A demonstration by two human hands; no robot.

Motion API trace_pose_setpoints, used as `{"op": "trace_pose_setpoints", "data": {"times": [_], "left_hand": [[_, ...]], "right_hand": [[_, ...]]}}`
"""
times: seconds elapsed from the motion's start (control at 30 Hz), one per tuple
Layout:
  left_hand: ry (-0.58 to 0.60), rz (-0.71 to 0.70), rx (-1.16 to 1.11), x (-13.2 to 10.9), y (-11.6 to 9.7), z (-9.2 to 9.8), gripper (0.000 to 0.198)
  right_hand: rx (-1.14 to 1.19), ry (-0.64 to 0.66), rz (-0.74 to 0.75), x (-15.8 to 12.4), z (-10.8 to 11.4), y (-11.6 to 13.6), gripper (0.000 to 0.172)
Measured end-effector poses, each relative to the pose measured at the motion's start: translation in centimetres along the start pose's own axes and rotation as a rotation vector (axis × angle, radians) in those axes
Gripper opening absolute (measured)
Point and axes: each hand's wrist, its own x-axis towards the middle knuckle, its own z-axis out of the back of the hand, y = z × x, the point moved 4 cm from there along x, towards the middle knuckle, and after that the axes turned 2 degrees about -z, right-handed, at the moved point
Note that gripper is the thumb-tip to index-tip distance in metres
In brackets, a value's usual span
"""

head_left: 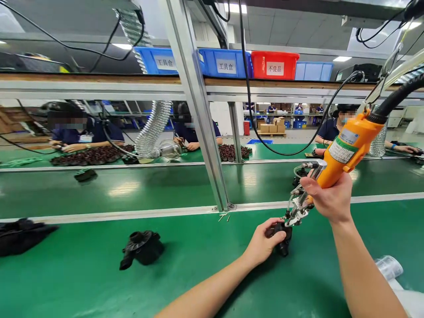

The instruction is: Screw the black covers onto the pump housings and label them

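My right hand (331,198) is wrapped round an orange power screwdriver (351,148), which slants down to the left. The metal head (298,207) of the tool meets the top of a small black part (283,243) on the green work surface. Fingers and thumb of my left hand (265,242) grip that black part from its left side. Further left on the green surface sits another black part (144,249) with a short round neck. A few small screws (223,217) lie near the foot of the metal post.
A metal post (202,110) rises mid-view. Beyond the conveyor belt (159,187), people work beside piles of dark parts (89,155). Black cloth (24,236) lies left, clear plastic (389,267) right. Blue and red bins (274,57) stand on the shelf; a black cable hangs ahead.
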Motion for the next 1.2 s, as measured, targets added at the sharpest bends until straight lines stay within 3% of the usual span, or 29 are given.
{"op": "trace_pose_setpoints", "data": {"times": [0.17, 0.37, 0.57, 0.93, 1.13, 1.2], "left_hand": [[0.042, -0.018, -0.011, 0.1, -0.4, -0.3, 0.044], [-0.008, -0.006, 0.02, 0.1, -0.1, 0.0, 0.045], [-0.035, 0.011, 0.013, 0.1, 0.4, 0.0, 0.045], [-0.042, -0.008, 0.052, -0.3, -0.3, -0.4, 0.046], [-0.116, -0.117, 0.133, -1.6, -0.7, 0.3, 0.041], [-0.026, -0.141, 0.06, -1.7, -0.7, 0.4, 0.044]], "right_hand": [[0.058, 0.002, -0.009, 0.1, -0.3, -0.5, 0.06], [0.033, -0.004, -0.036, 0.1, -0.8, -1.0, 0.055], [0.031, -0.024, -0.199, -0.5, -2.1, -2.8, 0.055], [0.047, 0.003, -0.239, -1.3, -3.1, -3.5, 0.055], [0.006, -0.107, -0.174, -1.0, -1.6, -2.2, 0.052], [-0.037, -0.148, -0.115, -0.8, -0.4, -1.0, 0.052]]}}
